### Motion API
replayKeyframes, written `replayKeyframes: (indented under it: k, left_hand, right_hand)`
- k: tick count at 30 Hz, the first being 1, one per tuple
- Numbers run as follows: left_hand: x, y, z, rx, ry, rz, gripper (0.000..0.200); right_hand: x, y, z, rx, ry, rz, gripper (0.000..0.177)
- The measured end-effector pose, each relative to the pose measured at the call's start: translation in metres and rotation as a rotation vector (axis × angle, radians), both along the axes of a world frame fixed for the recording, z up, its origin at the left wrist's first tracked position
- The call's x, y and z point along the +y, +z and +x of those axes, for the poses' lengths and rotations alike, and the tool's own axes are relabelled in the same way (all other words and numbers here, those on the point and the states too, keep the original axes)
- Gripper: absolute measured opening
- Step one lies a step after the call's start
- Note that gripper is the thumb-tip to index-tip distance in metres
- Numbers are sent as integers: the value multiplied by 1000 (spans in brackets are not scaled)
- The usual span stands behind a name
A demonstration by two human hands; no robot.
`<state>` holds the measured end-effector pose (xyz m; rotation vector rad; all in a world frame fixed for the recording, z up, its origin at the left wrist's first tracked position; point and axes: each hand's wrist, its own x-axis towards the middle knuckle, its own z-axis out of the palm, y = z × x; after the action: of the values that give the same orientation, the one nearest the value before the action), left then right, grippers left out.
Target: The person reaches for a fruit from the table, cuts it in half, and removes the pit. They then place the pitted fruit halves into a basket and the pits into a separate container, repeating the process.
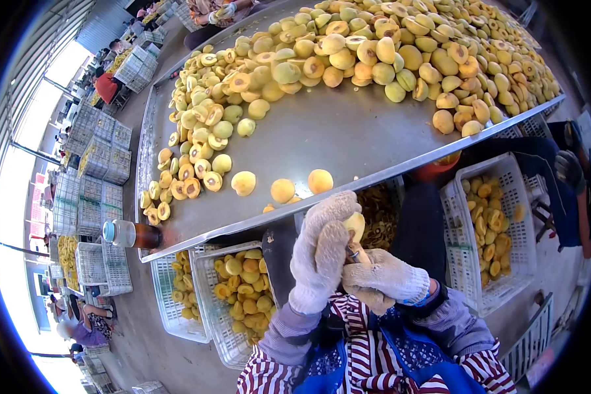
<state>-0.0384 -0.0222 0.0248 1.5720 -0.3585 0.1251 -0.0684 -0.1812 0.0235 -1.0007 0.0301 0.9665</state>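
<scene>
My left hand [322, 253], in a whitish knitted glove, grips a pale yellow peach half [354, 226] just past the table's near edge. My right hand [387, 279], gloved too, is closed around a small pitting tool [357, 253] with a light handle. Its metal end is against or very near the fruit; my fingers hide the exact contact. On the metal table [328, 141], a few loose peach halves [283, 190] lie close to my hands. Farther back is a large heap of halved peaches [374, 49], many with brown pit hollows or pits showing.
White crates of peach halves stand below the table, one to the left [220, 308] and one to the right [489, 230]. A container of brown scraps [377, 217] sits below my hands. A jar of dark liquid [131, 234] lies near the table's left corner. Other people sit nearby.
</scene>
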Motion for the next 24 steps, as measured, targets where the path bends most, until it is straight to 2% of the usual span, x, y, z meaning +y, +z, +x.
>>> replayKeyframes:
  k: [2,3,6,10,11,12,14,16,17,20,21,24]
  left_hand:
    - [0,2,4,339,-102,-268,28]
    - [1,0,9,115,-61,-35,26]
    - [2,12,19,-320,-55,322,24]
    - [2,20,17,424,-207,34,35]
    - [2,19,20,494,-225,11,36]
    - [2,13,21,439,-220,58,33]
    - [1,33,15,100,-133,284,28]
    - [-4,20,20,-257,33,357,25]
    - [-1,22,17,-64,-4,346,25]
    - [4,26,29,312,-130,492,25]
    - [3,22,28,235,-93,540,27]
    - [-8,10,21,-360,129,475,30]
  right_hand:
    - [0,1,0,59,-9,50,25]
    - [0,1,-1,93,-25,78,26]
    - [-2,1,-4,151,-38,76,29]
    - [-2,10,-2,199,-28,44,38]
    - [2,10,-3,200,-62,17,44]
    - [1,5,-3,206,-64,109,44]
    - [-4,-14,-5,252,-48,384,44]
    - [-2,-14,-6,216,-89,306,42]
    - [-1,-16,-6,257,-117,322,40]
    - [6,-10,-8,381,-207,292,39]
    - [5,-17,-11,329,-221,273,41]
    - [4,-34,-9,456,-95,778,44]
